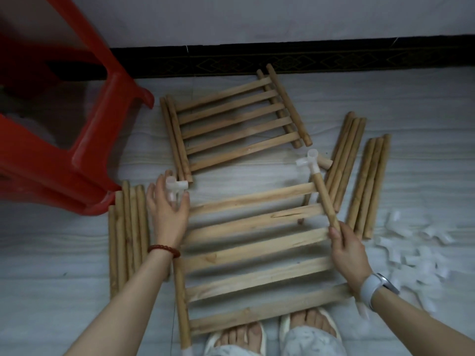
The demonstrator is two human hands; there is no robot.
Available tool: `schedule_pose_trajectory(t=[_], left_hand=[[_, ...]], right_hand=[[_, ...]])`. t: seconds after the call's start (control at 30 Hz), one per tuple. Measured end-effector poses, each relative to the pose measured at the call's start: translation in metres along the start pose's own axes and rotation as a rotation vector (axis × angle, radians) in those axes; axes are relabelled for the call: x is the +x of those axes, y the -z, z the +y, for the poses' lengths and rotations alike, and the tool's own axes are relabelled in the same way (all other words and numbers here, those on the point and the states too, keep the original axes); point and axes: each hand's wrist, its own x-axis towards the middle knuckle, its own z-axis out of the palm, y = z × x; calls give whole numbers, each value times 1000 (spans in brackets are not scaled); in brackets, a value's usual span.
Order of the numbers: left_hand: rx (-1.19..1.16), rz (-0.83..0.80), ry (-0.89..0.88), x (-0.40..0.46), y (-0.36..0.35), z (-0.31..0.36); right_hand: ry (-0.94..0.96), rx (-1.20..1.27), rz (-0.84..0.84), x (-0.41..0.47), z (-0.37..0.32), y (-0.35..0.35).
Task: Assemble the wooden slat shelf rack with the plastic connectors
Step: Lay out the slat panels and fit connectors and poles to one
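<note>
Connector fitting underway: your left hand (168,210) grips connector (174,188) at near panel (257,255)'s far-left corner; right hand (345,249) holds right rail (326,201). Next, seat it squarely.

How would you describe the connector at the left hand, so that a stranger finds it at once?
Start at the red plastic stool. Just right of its foot, the left hand grips a translucent white connector at the near slat panel's corner. The spare connectors lie loose far right.
</note>
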Motion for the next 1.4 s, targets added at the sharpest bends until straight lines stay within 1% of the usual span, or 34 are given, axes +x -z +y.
schedule_pose_trajectory(t=[0.07, 0.13, 0.2, 0.33, 0.47, 0.5, 0.6, 0.67, 0.77, 0.83, 0.93, 0.97, 1.0, 1.07, 1.1, 1.17, 1.23, 1.33, 1.4], left_hand=[[-160, -33, 130, 8, 3, 7], [-191, -28, 218, 12, 5, 17], [-190, -21, 256, 10, 9, 28], [-124, -32, 192, -5, 22, 49], [-111, -45, 119, -20, 44, 51], [-112, -36, 106, -21, 47, 50], [-106, -37, 136, -21, 47, 41], [-118, -69, 155, -25, 41, 32], [-139, -123, 209, -25, 26, 23], [-157, -149, 222, -18, 15, 18], [-159, -180, 230, -11, 10, 6], [-170, -186, 253, -9, 11, 0], [-193, -190, 290, -7, 12, -7], [-290, -198, 389, -3, 15, -17], [-334, -188, 425, -2, 16, -23], [-358, -133, 471, 0, 20, -31], [-332, -95, 477, 0, 25, -38], [-232, -107, 436, 2, 29, -50], [-160, -111, 373, -3, 26, -41]], right_hand=[[5, 4, -6, -7, 0, 4], [-24, -35, -57, -11, -1, 9], [-66, -89, -145, -12, -1, 18], [-110, -137, -243, -18, -10, 31], [-231, 6, -429, -29, -30, 43], [-232, 22, -440, -26, -32, 45], [-203, 65, -351, -11, -34, 47], [-227, 128, -376, -9, -33, 47], [-206, 51, -471, -4, -29, 47], [-189, 40, -462, 9, -25, 42], [-239, 199, -423, 26, -26, 29], [-235, 207, -421, 30, -27, 24], [-206, 176, -407, 34, -28, 18], [-119, 137, -326, 40, -34, 7], [-78, 153, -298, 44, -37, 0], [-37, 222, -312, 45, -48, -10], [-70, 290, -334, 48, -54, -21], [-84, 163, -268, 51, -52, -31], [-110, 110, -220, 51, -48, -33]])
